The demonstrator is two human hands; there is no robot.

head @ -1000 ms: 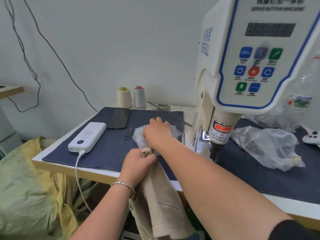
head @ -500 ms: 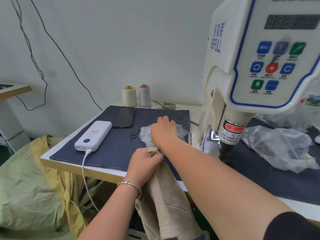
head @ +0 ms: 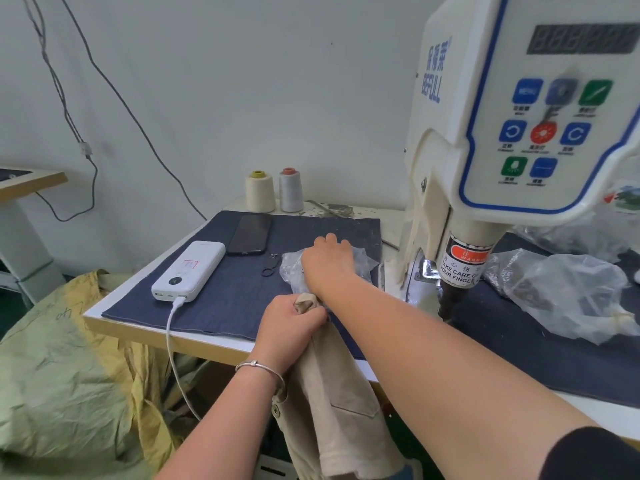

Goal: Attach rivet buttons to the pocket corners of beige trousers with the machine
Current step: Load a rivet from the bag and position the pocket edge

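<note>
My left hand [head: 289, 318] grips a bunched fold of the soft beige cotton trousers [head: 341, 410] at the bench's front edge, fingers curled tight round it; the rest hangs limp below the edge. The cloth looks light and floppy, so I judge it needs holding close to the pocket corner to keep that spot flat. My right hand [head: 327, 263] reaches into the small crinkled clear plastic bag [head: 294, 268] on the dark blue mat [head: 228, 299]; its fingertips are hidden, so I cannot tell what they hold. Rivets would be tiny, hard and slippery: best pinched singly. The white rivet-button machine [head: 519, 133] stands toward the bench's right side.
</note>
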